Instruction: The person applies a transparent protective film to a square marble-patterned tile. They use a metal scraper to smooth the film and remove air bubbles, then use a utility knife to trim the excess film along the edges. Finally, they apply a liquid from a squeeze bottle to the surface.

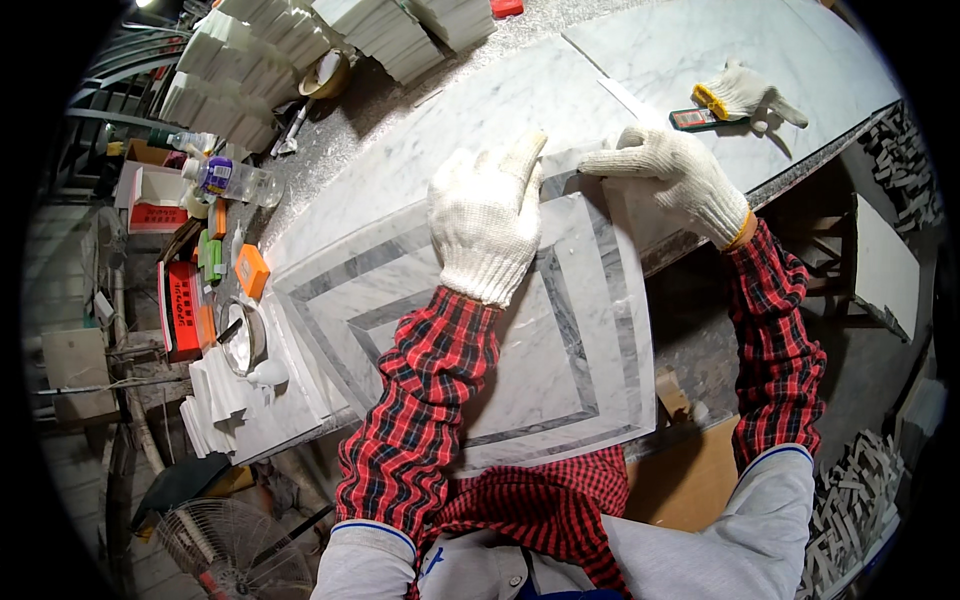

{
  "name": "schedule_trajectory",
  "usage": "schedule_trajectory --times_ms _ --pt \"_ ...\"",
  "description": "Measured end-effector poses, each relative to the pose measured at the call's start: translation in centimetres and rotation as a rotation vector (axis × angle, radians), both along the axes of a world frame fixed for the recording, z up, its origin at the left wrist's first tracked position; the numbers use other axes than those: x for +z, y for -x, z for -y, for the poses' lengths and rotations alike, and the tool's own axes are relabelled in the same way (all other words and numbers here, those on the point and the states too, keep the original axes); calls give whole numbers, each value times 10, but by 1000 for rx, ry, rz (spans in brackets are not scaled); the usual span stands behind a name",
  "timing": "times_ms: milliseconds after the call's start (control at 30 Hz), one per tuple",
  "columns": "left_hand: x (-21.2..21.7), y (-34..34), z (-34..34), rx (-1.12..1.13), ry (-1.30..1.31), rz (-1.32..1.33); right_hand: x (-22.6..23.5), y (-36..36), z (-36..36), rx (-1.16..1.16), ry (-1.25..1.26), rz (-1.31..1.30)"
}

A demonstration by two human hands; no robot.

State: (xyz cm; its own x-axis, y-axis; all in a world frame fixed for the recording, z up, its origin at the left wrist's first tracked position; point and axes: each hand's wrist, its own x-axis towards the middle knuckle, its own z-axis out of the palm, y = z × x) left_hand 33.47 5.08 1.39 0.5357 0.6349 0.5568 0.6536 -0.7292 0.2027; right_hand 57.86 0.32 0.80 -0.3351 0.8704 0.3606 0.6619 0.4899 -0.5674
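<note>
An inlaid marble panel (520, 350), white with grey banded frames, lies tilted over the near edge of the bench. My left hand (487, 220), in a white knitted glove, rests at its far edge, fingers bent over and thumb stretched out. At the far right corner, my right hand (680, 180), gloved alike, has its fingers curled and its thumb laid along the edge. Both hands grip the panel there; their fingertips are partly hidden. A dark grey marble strip shows between the two thumbs.
Beyond my right hand lie a loose white glove (745, 92) and a dark green tool (697, 120) on the marble slab (480, 120). Bottles (240, 183), an orange block (252, 271) and a white bowl (243, 340) stand leftward. A fan (235, 555) sits lower left; stacked tiles (215, 100) are behind.
</note>
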Motion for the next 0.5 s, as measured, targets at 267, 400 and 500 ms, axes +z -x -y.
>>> schedule_trajectory --times_ms 267,400,500 --pt "0 -1 0 -2 5 0 0 -10 4 32 31 -2" --pt "-2 0 -2 -4 18 16 1 -12 11 -23 133 -112" --pt "7 -5 3 2 73 -37 -9 -10 14 -112 92 -255"
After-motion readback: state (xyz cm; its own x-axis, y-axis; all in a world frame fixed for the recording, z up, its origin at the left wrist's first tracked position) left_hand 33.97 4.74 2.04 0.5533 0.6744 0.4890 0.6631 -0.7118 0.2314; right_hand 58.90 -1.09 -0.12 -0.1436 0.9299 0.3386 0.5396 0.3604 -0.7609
